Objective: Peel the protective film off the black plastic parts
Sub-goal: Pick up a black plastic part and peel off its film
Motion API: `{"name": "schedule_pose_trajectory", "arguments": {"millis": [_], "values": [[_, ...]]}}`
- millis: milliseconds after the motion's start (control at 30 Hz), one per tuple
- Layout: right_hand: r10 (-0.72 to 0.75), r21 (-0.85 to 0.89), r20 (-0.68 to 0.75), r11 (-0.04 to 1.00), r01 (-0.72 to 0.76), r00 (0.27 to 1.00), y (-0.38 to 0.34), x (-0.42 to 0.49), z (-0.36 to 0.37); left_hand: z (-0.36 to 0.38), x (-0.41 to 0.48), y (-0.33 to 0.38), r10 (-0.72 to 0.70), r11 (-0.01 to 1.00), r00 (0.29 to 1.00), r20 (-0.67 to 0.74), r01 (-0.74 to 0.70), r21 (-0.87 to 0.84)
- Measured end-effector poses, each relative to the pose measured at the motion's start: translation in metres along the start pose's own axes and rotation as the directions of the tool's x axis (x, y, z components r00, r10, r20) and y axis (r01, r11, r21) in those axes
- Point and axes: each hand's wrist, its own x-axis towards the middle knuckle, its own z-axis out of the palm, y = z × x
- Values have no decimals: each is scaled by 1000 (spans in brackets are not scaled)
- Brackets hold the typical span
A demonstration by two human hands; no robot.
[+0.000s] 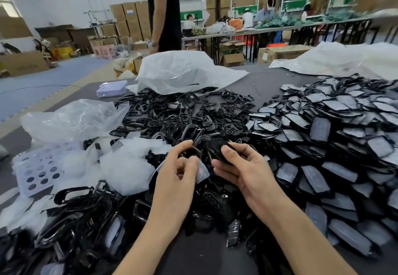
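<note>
Black plastic part [217, 151] sits pinched between the thumb and curled fingers of the right hand [243, 171], low over the table [265, 81]. The left hand [181, 173] curls its fingers round a pale piece of film [202, 172] just beside it; whether the film is free I cannot tell. A sharp tug could tear it and leave a scrap stuck, and the glossy part could slip into the heap below. Covered parts [323, 137] crowd the right, bare frames [172, 113] lie ahead, and discarded film [122, 165] and a perforated tray [36, 171] lie left, so a dropped piece would vanish quickly.
</note>
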Motion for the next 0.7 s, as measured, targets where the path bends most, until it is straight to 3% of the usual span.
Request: {"name": "schedule_pose_trajectory", "arguments": {"millis": [100,233,467,600,700], "values": [[-59,-78,-23,995,57,998,1,2,-4,-2,-3,2,22,1000,1000,9,-22,-12],[-88,-152,-37,985,81,995,2,2,-4,-4,-7,0,22,999,991,129,-26,28],[-94,-222,24,970,97,995,0,-2,-2,-3,-5,-1,261,922,951,166,-296,249],[-66,-310,91,946,91,994,2,-6,2,-5,-2,-7,300,895,950,82,-310,320],[-50,-319,103,944,80,993,3,-7,4,-4,1,-6,243,941,970,-22,-230,250]]}}
